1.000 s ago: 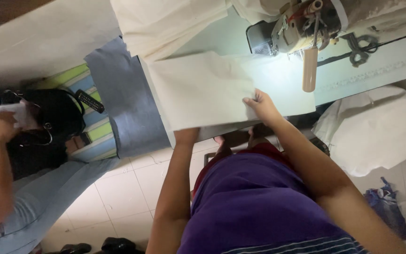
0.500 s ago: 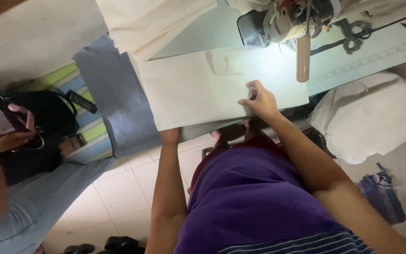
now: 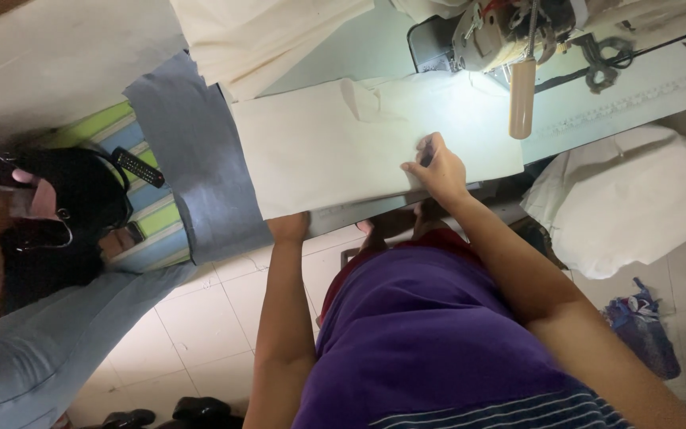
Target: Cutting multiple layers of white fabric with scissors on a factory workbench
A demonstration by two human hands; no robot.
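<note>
A flat rectangular piece of cream fabric lies on the pale green sewing table, beside the grey sewing machine head. The right hand rests on its near edge, fingers curled, pinching the cloth. The left hand reaches under the near edge; its fingers are hidden.

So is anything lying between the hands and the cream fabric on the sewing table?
Nothing visible. The right hand rests directly on the cream fabric, and the left hand is at its near edge, fingers hidden under it.
</note>
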